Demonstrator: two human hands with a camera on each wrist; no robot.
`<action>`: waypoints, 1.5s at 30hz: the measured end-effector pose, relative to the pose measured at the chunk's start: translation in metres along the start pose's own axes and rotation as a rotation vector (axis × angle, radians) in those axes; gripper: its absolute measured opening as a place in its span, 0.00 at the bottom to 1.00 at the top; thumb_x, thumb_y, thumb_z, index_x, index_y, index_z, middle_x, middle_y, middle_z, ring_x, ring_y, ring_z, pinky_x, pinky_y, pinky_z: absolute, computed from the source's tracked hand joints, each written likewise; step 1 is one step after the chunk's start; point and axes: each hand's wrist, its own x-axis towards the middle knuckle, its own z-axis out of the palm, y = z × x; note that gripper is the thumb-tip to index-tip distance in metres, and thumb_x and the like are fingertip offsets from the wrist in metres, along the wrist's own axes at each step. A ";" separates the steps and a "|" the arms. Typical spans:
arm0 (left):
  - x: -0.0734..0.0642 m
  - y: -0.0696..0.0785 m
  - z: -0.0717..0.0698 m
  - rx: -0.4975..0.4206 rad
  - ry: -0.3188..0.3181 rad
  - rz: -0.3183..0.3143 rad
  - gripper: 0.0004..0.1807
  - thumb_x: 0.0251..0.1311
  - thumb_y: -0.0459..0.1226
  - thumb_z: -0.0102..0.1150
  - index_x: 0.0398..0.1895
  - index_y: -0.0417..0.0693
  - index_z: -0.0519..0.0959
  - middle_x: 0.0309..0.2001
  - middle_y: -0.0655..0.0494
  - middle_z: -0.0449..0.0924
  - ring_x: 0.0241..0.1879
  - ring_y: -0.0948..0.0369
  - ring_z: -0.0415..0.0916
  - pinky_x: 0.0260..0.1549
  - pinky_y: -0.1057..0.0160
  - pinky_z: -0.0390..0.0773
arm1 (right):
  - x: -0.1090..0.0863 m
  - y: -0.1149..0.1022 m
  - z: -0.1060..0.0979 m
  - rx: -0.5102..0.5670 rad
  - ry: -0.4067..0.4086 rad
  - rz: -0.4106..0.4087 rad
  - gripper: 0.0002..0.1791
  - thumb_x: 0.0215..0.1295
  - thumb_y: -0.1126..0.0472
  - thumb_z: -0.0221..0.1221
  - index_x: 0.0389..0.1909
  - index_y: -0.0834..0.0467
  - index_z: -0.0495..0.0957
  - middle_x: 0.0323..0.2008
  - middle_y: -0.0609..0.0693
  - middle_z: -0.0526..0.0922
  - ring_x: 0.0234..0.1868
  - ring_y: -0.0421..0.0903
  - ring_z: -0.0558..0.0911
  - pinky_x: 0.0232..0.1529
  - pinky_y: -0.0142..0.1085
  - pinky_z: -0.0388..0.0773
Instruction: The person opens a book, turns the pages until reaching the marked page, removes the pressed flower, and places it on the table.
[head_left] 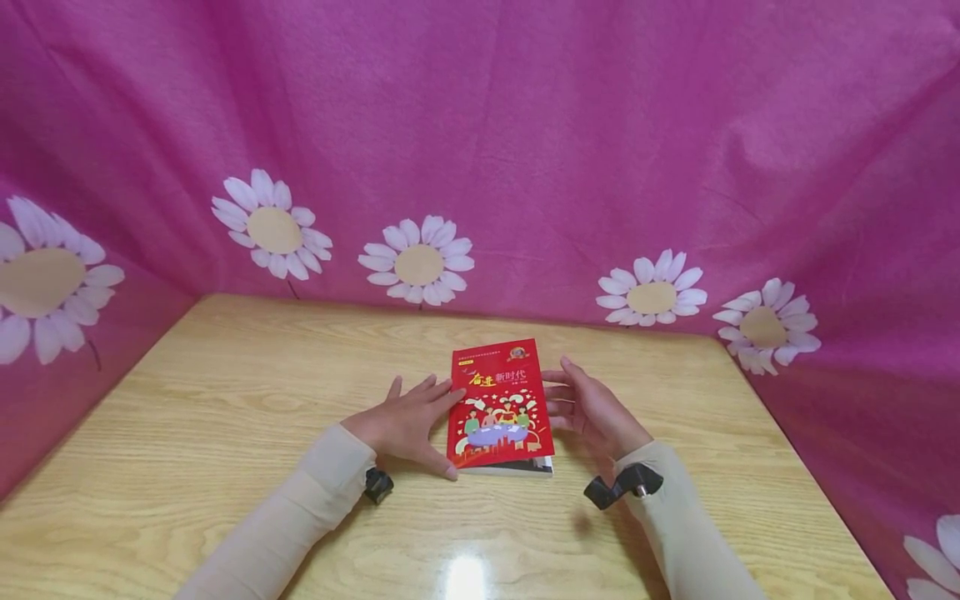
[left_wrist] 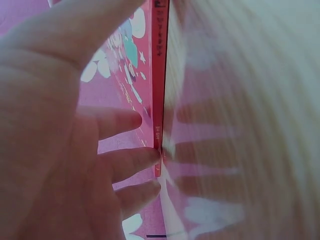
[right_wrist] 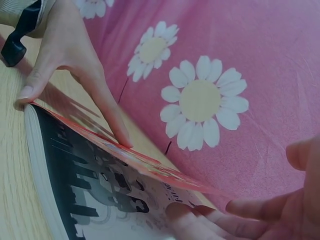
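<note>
Book (head_left: 498,429), one, red: centre of the head frame, slightly low; front cover (right_wrist: 157,167) partly raised over one grey printed page (right_wrist: 107,182). Hands, two: left hand (head_left: 405,423), left of the book, fingers spread and clasping nothing, fingertips against the cover, thumb at its lower-left corner; right hand (head_left: 596,412), right of the book, unclenched, fingers extended at the raised edge, thumb apart. Sleeves (head_left: 288,508), two, beige, lower left and lower right. Black wrist mounts (head_left: 379,485), two. Wooden table (head_left: 225,400), one. Printed daisies (head_left: 418,264), six, two cropped.
</note>
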 end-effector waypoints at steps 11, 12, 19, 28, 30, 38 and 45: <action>-0.002 0.001 0.000 -0.014 -0.015 -0.018 0.64 0.33 0.68 0.69 0.76 0.59 0.52 0.77 0.55 0.46 0.76 0.51 0.36 0.67 0.36 0.30 | -0.003 0.000 0.004 -0.013 -0.019 -0.045 0.28 0.74 0.43 0.44 0.69 0.54 0.65 0.54 0.59 0.79 0.47 0.50 0.83 0.47 0.42 0.81; -0.002 0.001 0.000 -0.016 -0.015 -0.017 0.64 0.33 0.68 0.70 0.76 0.59 0.52 0.77 0.55 0.46 0.75 0.51 0.36 0.67 0.36 0.30 | -0.003 0.001 0.004 -0.022 -0.017 -0.048 0.26 0.75 0.46 0.44 0.69 0.52 0.65 0.53 0.59 0.79 0.47 0.50 0.83 0.47 0.42 0.81; -0.003 0.001 0.001 -0.026 -0.013 -0.017 0.64 0.33 0.66 0.71 0.76 0.59 0.52 0.76 0.54 0.47 0.76 0.51 0.36 0.67 0.36 0.30 | -0.004 0.004 0.009 -0.172 -0.039 -0.112 0.26 0.74 0.57 0.49 0.70 0.38 0.63 0.56 0.56 0.77 0.53 0.52 0.79 0.53 0.47 0.77; -0.005 0.000 0.000 -0.032 -0.009 -0.008 0.64 0.33 0.67 0.70 0.76 0.57 0.53 0.76 0.53 0.47 0.75 0.50 0.37 0.67 0.36 0.30 | -0.006 0.008 0.023 -0.387 0.039 -0.218 0.27 0.72 0.50 0.53 0.70 0.50 0.63 0.56 0.59 0.77 0.54 0.54 0.79 0.57 0.50 0.74; -0.005 -0.001 -0.001 -0.031 -0.011 -0.010 0.64 0.34 0.68 0.70 0.76 0.57 0.53 0.76 0.52 0.48 0.75 0.49 0.37 0.67 0.35 0.30 | -0.008 0.009 0.028 -0.500 0.044 -0.243 0.27 0.73 0.47 0.51 0.69 0.51 0.64 0.59 0.57 0.75 0.59 0.53 0.75 0.61 0.53 0.69; -0.010 -0.016 -0.015 -0.030 -0.003 -0.063 0.62 0.37 0.66 0.70 0.76 0.56 0.54 0.76 0.49 0.46 0.75 0.47 0.36 0.65 0.32 0.30 | -0.018 0.009 0.047 -0.756 -0.046 -0.380 0.31 0.74 0.42 0.45 0.73 0.48 0.58 0.70 0.50 0.64 0.71 0.52 0.61 0.67 0.56 0.59; -0.020 -0.044 -0.039 -0.080 0.116 -0.101 0.46 0.57 0.61 0.60 0.74 0.51 0.58 0.76 0.43 0.47 0.74 0.43 0.39 0.65 0.31 0.32 | -0.019 0.014 0.062 -0.961 -0.097 -0.413 0.36 0.72 0.37 0.42 0.76 0.49 0.52 0.74 0.54 0.54 0.75 0.53 0.50 0.72 0.56 0.42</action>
